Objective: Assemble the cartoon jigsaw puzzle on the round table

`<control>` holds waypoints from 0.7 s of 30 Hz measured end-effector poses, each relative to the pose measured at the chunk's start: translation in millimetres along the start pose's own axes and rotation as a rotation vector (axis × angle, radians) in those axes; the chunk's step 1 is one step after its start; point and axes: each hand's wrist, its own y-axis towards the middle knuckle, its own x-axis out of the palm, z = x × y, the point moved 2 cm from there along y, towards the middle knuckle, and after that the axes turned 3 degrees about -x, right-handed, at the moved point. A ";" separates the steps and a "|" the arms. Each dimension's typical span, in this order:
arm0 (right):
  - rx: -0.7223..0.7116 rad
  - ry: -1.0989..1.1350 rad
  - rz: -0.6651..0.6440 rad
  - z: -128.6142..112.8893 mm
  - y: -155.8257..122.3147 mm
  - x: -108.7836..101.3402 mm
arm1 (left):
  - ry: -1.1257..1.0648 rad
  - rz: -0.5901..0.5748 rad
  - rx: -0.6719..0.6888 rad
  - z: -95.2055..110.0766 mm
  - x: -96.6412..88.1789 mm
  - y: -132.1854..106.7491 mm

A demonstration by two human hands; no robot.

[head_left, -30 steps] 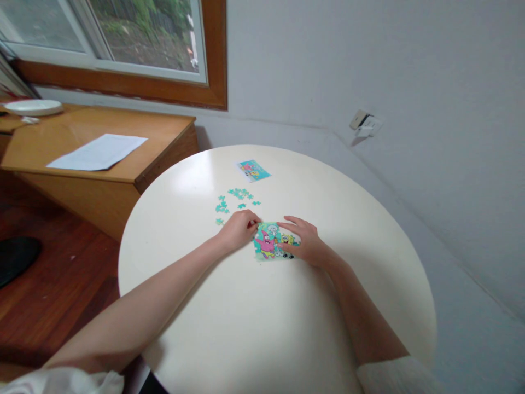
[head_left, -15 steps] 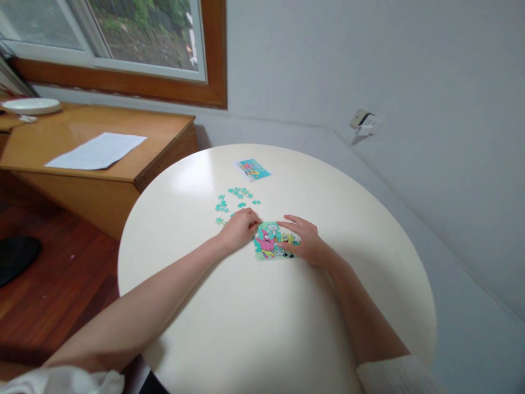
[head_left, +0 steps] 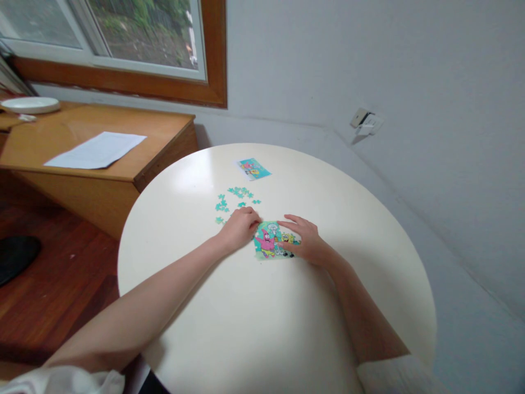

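The puzzle [head_left: 267, 247] lies flat on the table between my two hands, showing Patrick in pink at its left, Squidward near the middle and SpongeBob in yellow beside my right thumb. My left hand [head_left: 240, 226] is at its upper left corner, fingertips drawn narrow; I cannot tell whether they pinch a piece, as my own fingers hide the spot. My right hand [head_left: 305, 239] is spread wide, thumb and forefinger well apart, resting over the puzzle's right part and covering some of it.

Just beyond my left hand, loose teal pieces [head_left: 241, 205] lie in a scattered arc. Farther past them is a card [head_left: 255, 170] with pink and yellow figures on teal; anything written there is too small to read. The round white table [head_left: 254, 317] spreads around both hands.

Well off beyond my left hand stands a wooden desk [head_left: 164, 131] with a white sheet [head_left: 96, 150], its print too faint for me to read, and a white plate [head_left: 33, 104]. A window [head_left: 143, 35] is above it. Far beyond my right hand, an outlet [head_left: 359, 118] sits on the wall [head_left: 430, 82].
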 end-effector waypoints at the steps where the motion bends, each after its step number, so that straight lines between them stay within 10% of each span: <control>1: 0.002 -0.002 0.000 -0.3 0.1 -0.2 | 0.002 0.004 0.002 -0.2 -0.1 -0.1; 21: -0.011 0.008 0.003 2.2 0.7 0.8 | 0.073 0.092 -0.158 -21.0 -13.5 2.5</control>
